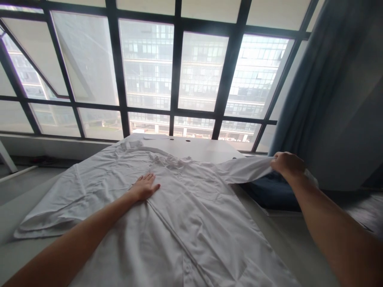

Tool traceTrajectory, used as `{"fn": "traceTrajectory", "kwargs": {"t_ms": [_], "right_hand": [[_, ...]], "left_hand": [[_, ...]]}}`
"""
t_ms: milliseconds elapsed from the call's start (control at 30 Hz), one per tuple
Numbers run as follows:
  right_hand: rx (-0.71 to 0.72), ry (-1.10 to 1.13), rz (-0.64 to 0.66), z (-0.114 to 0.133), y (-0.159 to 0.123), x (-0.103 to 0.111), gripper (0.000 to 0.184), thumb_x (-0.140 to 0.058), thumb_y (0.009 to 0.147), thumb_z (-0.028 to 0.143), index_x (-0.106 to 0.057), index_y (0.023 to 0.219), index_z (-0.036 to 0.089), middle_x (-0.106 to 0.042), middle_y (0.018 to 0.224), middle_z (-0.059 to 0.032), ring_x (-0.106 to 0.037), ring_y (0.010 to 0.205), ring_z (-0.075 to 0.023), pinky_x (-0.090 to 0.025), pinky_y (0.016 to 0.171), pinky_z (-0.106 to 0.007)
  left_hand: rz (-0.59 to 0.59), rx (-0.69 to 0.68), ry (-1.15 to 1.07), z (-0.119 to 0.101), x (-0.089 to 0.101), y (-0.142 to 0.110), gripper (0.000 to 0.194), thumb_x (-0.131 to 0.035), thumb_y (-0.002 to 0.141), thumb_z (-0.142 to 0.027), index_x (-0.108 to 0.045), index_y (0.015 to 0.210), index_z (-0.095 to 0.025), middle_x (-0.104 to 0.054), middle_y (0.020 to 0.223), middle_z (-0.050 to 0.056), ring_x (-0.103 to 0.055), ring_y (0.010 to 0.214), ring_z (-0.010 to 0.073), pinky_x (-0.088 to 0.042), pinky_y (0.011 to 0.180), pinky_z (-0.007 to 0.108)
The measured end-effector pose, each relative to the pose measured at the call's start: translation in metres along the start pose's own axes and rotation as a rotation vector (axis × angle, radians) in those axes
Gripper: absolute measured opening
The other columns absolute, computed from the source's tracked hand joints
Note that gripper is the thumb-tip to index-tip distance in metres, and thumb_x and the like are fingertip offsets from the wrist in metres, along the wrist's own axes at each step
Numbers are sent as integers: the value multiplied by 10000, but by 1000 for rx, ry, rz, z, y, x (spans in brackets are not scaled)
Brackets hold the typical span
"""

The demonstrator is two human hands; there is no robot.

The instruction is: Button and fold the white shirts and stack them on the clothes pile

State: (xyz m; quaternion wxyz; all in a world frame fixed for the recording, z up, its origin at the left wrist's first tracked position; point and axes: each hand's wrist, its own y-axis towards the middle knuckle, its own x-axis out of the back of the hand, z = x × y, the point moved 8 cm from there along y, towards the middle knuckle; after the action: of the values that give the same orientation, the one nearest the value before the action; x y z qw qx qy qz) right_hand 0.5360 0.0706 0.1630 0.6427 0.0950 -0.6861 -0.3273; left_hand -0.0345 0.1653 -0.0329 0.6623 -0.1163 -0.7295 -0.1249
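Observation:
A white button-up shirt (206,215) lies spread over a white table (206,147), wrinkled, its front placket running down toward me. My left hand (145,186) rests flat on the cloth with its fingers stretched out. Out to the right, my right hand (287,162) is closed on the end of the shirt's sleeve (251,169), which is lifted and pulled sideways past the table's right side. Another part of white cloth (68,195) is spread under and left of my left arm; whether it belongs to the same shirt I cannot tell.
Dark blue fabric (272,191) sits below the raised sleeve. A grey-blue curtain (323,87) hangs at the right. Beyond the table stands a wall of windows with black frames (176,59), one pane tilted open at the left. Blurred pale cloth (366,211) shows at the right edge.

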Motion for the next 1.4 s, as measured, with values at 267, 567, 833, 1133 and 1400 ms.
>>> {"fn": "traceTrajectory", "kwargs": {"t_ms": [267,567,833,1133,1400], "right_hand": [[665,222,81,245,-102,52,455,-548,947,294,-608,1380,168,-633,1344,-116,-619,1127,-267,-406,1006,-348],[278,256,543,220,-80,-52,526,-493,992,581,-779,981,139,-758,941,-126,-700,913,-257,-468,787,-293],[522,256,550,321,-110,-71,456,-769,815,432,-722,1172,150,-735,1148,-134,-676,1057,-269,-472,826,-274],[884,401,280,344,-148,-19,212,-590,987,326,-755,1002,193,-703,1078,-97,-673,891,-208,-457,744,-277],[1054,726,267,310,-203,-1,357,-442,1052,452,-717,1220,299,-709,1149,-105,-687,911,-235,-521,801,-353]], "left_hand": [[-54,-7,-24,-2,6,-5,666,-323,1003,-535,-419,1535,-147,-311,1638,145,-252,1533,283,-183,1238,477],[-81,3,-12,-4,9,-7,639,-345,1002,-512,-444,1526,-161,-345,1626,139,-283,1521,287,-207,1236,478],[-111,-12,-34,-7,14,-10,610,-354,1005,-500,-485,1492,-157,-393,1600,153,-327,1502,286,-233,1233,484],[-520,-185,-160,-13,39,-21,810,-564,885,-239,-219,1607,-113,-335,1624,180,-373,1476,292,-398,1159,440],[-501,-481,23,-48,55,-35,211,-544,895,-131,-699,1018,-202,-441,1580,93,-314,1507,297,-172,1230,601]]}}
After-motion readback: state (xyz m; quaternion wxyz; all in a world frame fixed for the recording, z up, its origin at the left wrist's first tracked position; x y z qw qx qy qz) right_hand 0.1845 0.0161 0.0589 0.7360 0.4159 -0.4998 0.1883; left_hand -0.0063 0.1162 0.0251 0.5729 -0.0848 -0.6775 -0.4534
